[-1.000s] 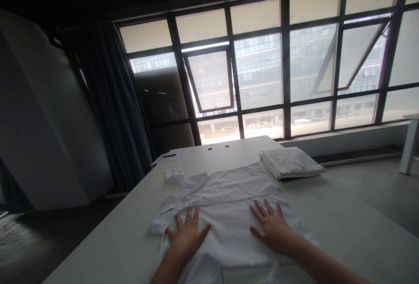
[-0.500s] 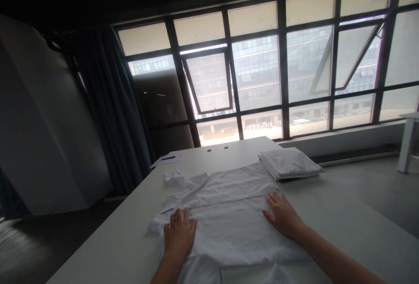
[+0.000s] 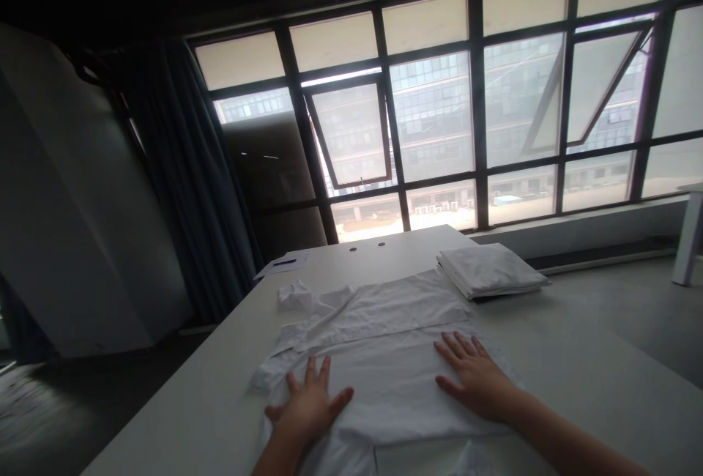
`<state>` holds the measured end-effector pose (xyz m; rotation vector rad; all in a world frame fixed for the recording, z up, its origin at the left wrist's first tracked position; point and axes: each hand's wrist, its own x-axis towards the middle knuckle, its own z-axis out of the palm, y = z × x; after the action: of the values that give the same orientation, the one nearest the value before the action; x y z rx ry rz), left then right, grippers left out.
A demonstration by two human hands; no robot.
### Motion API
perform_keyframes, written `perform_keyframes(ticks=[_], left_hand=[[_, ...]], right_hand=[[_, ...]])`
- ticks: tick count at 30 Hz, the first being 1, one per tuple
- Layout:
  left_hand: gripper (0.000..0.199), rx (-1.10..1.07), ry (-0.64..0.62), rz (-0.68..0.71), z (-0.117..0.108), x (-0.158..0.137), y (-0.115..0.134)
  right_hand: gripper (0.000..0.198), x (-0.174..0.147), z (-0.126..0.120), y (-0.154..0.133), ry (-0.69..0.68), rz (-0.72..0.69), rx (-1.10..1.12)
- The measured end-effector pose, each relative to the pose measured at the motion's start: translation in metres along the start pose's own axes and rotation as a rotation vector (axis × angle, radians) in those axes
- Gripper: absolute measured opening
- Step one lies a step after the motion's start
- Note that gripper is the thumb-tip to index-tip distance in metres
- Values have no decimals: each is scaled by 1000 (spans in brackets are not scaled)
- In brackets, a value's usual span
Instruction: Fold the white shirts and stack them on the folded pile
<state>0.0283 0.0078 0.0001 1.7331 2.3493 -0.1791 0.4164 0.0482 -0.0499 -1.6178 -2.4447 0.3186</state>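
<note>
A white shirt [image 3: 384, 366] lies spread sideways on the white table [image 3: 203, 388], its collar end toward the left and a long seam or placket running across it. Palm down near the collar end, my left hand [image 3: 308, 404] rests on the fabric with its fingers spread. My right hand [image 3: 477, 381] lies flat on the other end of the shirt, fingers apart as well. Neither hand grips the cloth. Parts of the fabric beneath both palms are hidden, and the near edge of the shirt is partly bunched.
A stack of folded white cloth [image 3: 491, 271] sits beyond my right hand. Toward the far left of the table lie a paper sheet [image 3: 291, 261] and a dark pen [image 3: 284, 263]. Windows [image 3: 431, 124] and a dark curtain [image 3: 192, 190] stand behind.
Both hands have moved slightly toward me over the shirt. The left fingers have spread wider, and the right fingers have fanned out flat.
</note>
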Motion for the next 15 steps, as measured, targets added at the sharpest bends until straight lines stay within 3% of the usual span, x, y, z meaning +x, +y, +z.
perform_keyframes(ticks=[6, 11, 15], left_hand=[[101, -9, 26, 15, 5, 8, -15], [84, 171, 143, 30, 4, -7, 6], [69, 201, 224, 89, 1, -23, 20]], right_hand=[[74, 8, -13, 22, 113, 165, -101], [49, -1, -18, -7, 259, 164, -151], [62, -10, 6, -35, 174, 183, -110]])
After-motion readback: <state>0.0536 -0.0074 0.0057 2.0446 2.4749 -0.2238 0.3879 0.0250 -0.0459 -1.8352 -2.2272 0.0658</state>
